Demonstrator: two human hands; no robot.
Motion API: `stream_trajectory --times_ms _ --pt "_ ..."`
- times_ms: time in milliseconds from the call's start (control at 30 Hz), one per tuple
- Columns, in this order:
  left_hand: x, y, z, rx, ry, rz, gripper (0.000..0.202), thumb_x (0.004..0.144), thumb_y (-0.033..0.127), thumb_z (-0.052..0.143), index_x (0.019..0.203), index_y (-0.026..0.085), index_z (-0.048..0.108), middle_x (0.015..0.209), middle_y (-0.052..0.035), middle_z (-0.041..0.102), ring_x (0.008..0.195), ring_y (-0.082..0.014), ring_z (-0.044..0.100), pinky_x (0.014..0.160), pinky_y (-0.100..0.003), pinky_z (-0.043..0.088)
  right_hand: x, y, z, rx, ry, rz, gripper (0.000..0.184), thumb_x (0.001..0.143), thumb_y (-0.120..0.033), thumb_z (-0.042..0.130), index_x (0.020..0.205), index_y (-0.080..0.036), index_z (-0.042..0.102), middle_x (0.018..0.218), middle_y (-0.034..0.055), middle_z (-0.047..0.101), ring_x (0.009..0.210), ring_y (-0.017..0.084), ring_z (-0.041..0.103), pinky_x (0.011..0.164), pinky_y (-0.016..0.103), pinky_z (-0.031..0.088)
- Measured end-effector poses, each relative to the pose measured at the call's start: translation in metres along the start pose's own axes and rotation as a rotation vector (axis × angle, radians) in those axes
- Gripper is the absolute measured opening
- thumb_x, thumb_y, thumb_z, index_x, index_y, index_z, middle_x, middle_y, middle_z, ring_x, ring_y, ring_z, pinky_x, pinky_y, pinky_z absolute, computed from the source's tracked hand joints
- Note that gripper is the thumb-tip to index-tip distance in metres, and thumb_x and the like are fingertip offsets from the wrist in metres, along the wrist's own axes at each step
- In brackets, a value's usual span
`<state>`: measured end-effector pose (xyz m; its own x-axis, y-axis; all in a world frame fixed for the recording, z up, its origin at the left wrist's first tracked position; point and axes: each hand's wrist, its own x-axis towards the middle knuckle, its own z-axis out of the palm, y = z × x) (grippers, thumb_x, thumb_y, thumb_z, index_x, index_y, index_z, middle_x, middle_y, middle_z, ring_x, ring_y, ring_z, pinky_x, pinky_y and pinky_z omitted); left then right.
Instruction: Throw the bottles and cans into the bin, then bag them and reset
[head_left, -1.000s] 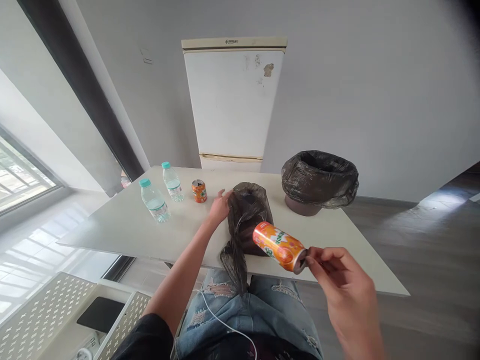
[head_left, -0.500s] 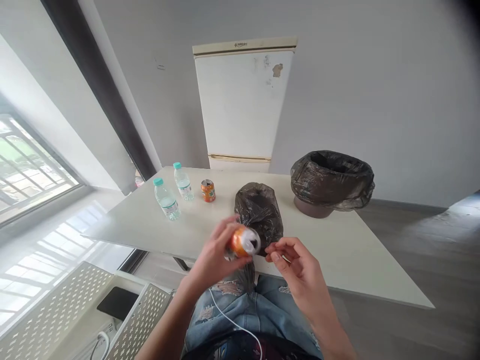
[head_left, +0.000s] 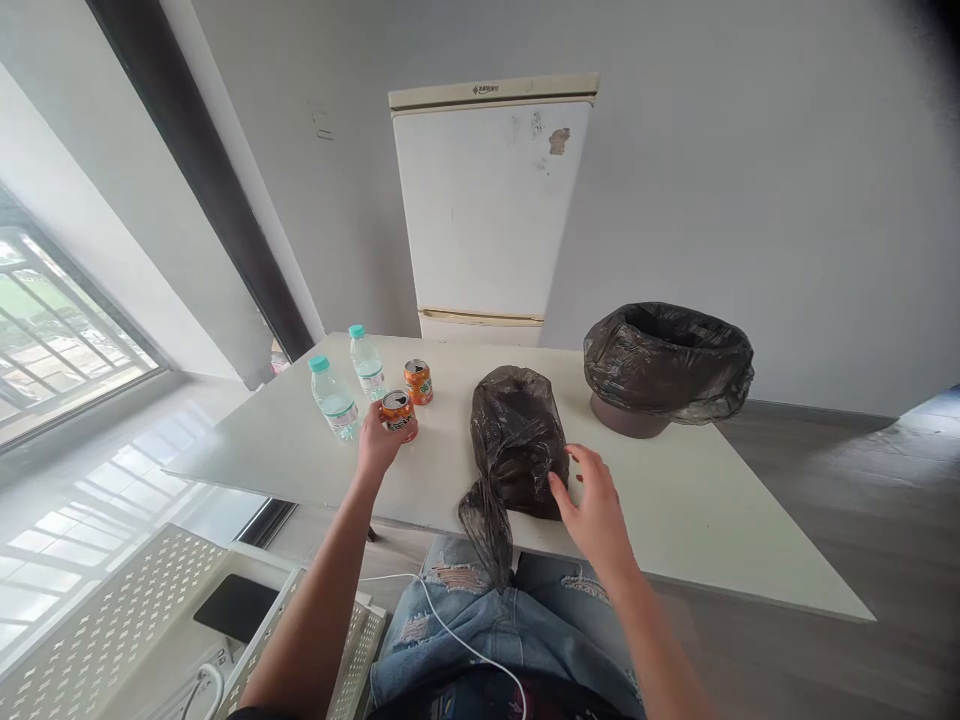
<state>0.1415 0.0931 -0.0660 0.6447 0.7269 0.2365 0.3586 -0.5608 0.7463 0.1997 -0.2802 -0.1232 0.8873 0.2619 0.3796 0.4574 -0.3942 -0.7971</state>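
An orange soda can (head_left: 398, 415) stands upright at the left of the table, and my left hand (head_left: 377, 440) has its fingers wrapped around it. Just behind it is a second orange soda can (head_left: 418, 382). Two clear water bottles with teal caps, the nearer bottle (head_left: 335, 402) and the farther bottle (head_left: 367, 363), are upright to the left. In front of me a black plastic bag (head_left: 517, 440) lies on the table, its loose end hanging over the edge. My right hand (head_left: 596, 505) is at the bag's right side, thumb and fingers apart, fingertips at the plastic.
At the back right of the white table (head_left: 675, 510) stands a bin lined with a black bag (head_left: 667, 360). A white fridge (head_left: 487, 210) is behind the table. Below left is a white perforated basket (head_left: 127, 620) holding a dark flat object (head_left: 236, 606). A white cable (head_left: 457, 635) crosses my lap.
My left hand has carried the can from above the black bag leftward to the table beside the other can. My right hand has moved slightly up and right, its fingers spreading at the bag.
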Motion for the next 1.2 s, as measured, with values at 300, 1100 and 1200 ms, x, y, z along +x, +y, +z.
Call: stream_trajectory --times_ms 300,1100,1200 --pt "-0.052 0.034 -0.002 0.059 0.136 0.116 0.065 0.087 0.046 0.076 0.142 0.023 0.052 0.145 -0.0182 0.060 0.138 -0.0348 0.056 0.111 -0.051 0.049 -0.032 -0.024 -0.002 -0.378 -0.383 -0.037 0.035 0.103 -0.022 0.039 0.091 -0.022 0.071 0.102 0.0157 0.074 0.101 0.033 0.065 0.084 0.047 0.049" --pt "-0.053 0.097 -0.026 -0.470 -0.536 0.216 0.046 0.086 0.035 0.068 0.129 0.020 0.065 0.132 -0.0117 0.073 0.131 -0.0297 0.065 0.115 -0.046 0.050 0.050 0.009 -0.105 0.554 0.136 0.246 0.038 0.076 -0.043 0.083 0.104 -0.022 0.067 0.097 0.0040 0.067 0.089 0.022 0.061 0.079 0.032 0.049" --pt "-0.057 0.116 -0.047 -0.568 -0.751 0.246 0.068 0.078 0.038 0.076 0.143 0.023 0.062 0.149 -0.0123 0.064 0.145 -0.0347 0.055 0.123 -0.051 0.044 0.053 -0.013 -0.127 0.598 0.057 0.190 0.045 0.072 -0.033 0.086 0.111 -0.025 0.065 0.102 0.0037 0.065 0.090 0.021 0.061 0.078 0.032 0.051"
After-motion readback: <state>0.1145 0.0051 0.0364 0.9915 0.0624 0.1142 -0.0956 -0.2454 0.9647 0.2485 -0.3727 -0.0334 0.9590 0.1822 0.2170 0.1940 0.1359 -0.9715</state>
